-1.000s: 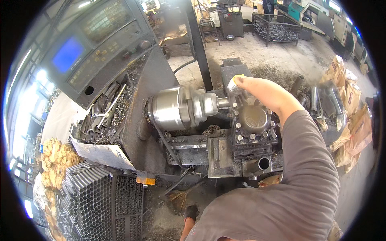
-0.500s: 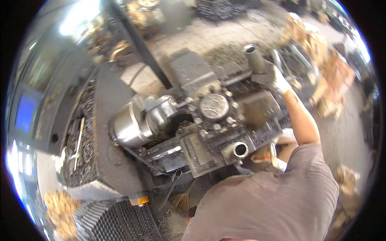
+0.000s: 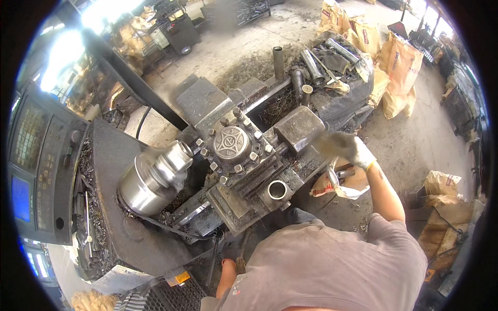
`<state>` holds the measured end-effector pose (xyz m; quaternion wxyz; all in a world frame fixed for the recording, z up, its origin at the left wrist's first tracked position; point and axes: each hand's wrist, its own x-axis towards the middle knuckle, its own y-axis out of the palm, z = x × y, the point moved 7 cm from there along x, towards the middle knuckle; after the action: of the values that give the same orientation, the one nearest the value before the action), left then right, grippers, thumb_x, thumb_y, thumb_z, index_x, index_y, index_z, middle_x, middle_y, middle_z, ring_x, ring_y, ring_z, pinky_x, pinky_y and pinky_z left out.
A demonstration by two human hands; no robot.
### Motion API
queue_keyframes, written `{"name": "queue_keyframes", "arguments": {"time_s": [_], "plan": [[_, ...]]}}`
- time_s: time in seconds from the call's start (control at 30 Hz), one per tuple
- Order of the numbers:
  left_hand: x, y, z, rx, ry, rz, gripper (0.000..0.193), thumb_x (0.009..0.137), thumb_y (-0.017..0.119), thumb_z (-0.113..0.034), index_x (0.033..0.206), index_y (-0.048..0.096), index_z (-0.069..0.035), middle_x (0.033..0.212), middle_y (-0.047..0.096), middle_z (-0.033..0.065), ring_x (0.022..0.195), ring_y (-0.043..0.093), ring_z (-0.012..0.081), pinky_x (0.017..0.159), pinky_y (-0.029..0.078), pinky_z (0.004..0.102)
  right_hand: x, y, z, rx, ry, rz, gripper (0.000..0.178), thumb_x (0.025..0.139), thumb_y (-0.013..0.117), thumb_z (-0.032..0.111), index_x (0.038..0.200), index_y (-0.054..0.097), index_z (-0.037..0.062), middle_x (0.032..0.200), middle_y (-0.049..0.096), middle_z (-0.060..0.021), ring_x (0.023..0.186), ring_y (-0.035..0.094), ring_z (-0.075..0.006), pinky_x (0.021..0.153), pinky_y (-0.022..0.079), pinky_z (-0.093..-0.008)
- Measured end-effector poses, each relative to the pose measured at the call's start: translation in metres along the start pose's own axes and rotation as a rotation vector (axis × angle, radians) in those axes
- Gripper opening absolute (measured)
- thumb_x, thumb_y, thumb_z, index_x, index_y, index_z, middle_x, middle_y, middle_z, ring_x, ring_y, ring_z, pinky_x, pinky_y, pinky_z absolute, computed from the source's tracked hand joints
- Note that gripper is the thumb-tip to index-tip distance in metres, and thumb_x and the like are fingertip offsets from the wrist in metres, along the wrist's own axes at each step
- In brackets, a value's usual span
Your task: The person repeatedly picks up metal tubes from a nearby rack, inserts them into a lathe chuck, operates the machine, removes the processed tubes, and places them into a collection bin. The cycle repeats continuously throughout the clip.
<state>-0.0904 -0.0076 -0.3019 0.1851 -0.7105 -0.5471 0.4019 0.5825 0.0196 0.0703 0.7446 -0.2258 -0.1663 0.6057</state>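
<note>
Dark metal block is set to the right of the round-capped tool post, its right edge just beside the blurred fingertips of the gloved right hand. Its longer side seems to be slanted from lower left to upper right, though this cannot be told firmly. The left hand is held low and much farther from it; the hands are well apart. Whether anything is touched or gripped by either cannot be told. Below the right hand, a paper bag is seen.
</note>
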Motion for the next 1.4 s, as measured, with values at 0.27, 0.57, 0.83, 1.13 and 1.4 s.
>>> {"name": "queue_keyframes", "arguments": {"time_s": [0.27,0.57,0.83,1.13,1.4], "plan": [[-0.036,0.048,0.02,0.405,0.104,0.164,0.032,0.102,0.058,-0.031,0.116,0.073,-0.006,0.117,0.075,0.0205,0.11,0.072,0.0385,0.093,0.056,0.0493,-0.001,0.176,0.235,-0.544,-0.749,0.444,0.045,0.08,0.084,0.021,0.117,0.07,-0.0007,0.091,0.075,-0.0187,0.074,0.076,-0.0345,0.063,0.061,-0.0413],[-0.146,0.08,0.088,0.217,-0.245,0.198,0.04,0.104,0.055,-0.036,0.128,0.07,-0.008,0.129,0.072,0.0193,0.121,0.068,0.0373,0.099,0.054,0.0494,0.09,0.111,0.351,-0.247,-1.093,0.461,0.035,0.082,0.081,0.009,0.114,0.069,-0.0002,0.094,0.078,-0.015,0.073,0.077,-0.0314,0.071,0.067,-0.0381],[-0.152,0.049,0.117,-0.286,-0.496,-0.24,0.049,0.105,0.053,-0.04,0.139,0.068,-0.009,0.139,0.069,0.0182,0.13,0.065,0.0363,0.104,0.052,0.0495,0.271,0.194,0.296,-1.001,-0.719,0.475,0.038,0.077,0.078,0.022,0.111,0.075,0.0069,0.095,0.078,-0.0173,0.087,0.076,-0.0339,0.076,0.061,-0.0452],[-0.186,-0.143,0.06,-1.151,-0.23,-1.208,0.038,0.106,0.062,-0.045,0.107,0.072,-0.008,0.091,0.066,0.0058,0.087,0.065,0.0221,0.075,0.055,0.0387,0.318,0.27,0.204,-0.642,-0.85,1.028,0.036,0.076,0.084,0.02,0.101,0.075,-0.004,0.082,0.075,-0.019,0.071,0.073,-0.027,0.06,0.055,-0.042],[-0.182,-0.217,-0.044,-1.685,-0.282,-1.068,0.046,0.106,0.056,-0.056,0.082,0.055,-0.017,0.071,0.053,-0.0019,0.067,0.054,0.0186,0.064,0.046,0.0332,0.29,0.305,0.255,-0.943,-0.919,0.905,0.024,0.075,0.085,0.02,0.088,0.079,0.0011,0.086,0.077,-0.0202,0.085,0.075,-0.0325,0.076,0.058,-0.0458]]}}
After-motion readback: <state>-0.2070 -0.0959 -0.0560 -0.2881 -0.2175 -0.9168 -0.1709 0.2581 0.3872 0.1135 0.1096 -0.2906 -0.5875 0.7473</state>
